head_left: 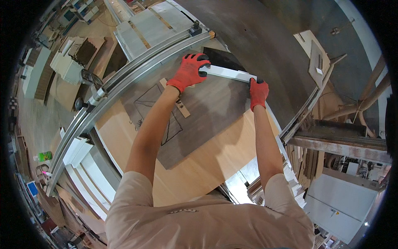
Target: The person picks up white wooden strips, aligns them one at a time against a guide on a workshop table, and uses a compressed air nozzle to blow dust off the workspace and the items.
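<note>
near: dark grey board [224,120], 12 o'clock from torso | right hand [258,93] closed on strip's right end, the end nearer the body | white strip [228,73] between hands, toward 12–1, long axis about 9:30–3:30, resting or lifted: can't tell | left hand [190,71] gripping left end, slightly farther; hands apart | far: black piece [224,58] just past strip

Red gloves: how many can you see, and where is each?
2. One is on the left hand, at the left end of the white strip; the other is on the right hand, at its right end. Others may be hidden.
</note>
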Motion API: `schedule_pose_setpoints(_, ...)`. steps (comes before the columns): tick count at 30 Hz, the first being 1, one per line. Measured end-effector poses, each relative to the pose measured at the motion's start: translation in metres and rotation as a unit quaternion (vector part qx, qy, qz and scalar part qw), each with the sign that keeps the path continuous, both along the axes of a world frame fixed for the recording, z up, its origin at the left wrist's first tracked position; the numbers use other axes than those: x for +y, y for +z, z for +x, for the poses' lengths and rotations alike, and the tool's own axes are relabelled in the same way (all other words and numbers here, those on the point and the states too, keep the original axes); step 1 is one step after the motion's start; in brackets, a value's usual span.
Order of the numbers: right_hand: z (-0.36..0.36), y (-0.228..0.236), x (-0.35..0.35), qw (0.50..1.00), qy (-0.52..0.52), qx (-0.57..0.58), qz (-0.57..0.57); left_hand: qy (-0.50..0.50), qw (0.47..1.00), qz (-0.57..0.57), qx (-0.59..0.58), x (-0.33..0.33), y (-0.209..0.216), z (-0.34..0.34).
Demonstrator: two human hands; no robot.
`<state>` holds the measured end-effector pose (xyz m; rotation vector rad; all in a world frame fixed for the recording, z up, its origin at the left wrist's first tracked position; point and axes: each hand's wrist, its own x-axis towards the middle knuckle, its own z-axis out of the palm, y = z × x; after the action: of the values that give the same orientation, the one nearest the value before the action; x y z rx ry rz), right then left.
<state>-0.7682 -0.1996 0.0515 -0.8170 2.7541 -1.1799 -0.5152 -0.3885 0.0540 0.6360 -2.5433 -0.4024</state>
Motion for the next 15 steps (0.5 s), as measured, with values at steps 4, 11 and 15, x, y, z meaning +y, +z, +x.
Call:
schedule_pose_setpoints(4, -0.005, 0.006, 0.004, 0.999, 0.026, 0.000, 0.047, -0.027, 1.000, 0.013, -0.004, -0.001, 0.008, 0.001)
schedule_pose_setpoints(11, -0.020, 0.014, 0.011, 0.980, 0.118, 0.020, 0.160, -0.024, 1.000, 0.001, -0.010, 0.004, 0.018, -0.001)
schedule_pose_setpoints(15, 0.017, 0.035, 0.011, 0.959, 0.122, 0.221, 0.132, -0.023, 0.999, -0.027, -0.032, 0.002, 0.014, -0.002)
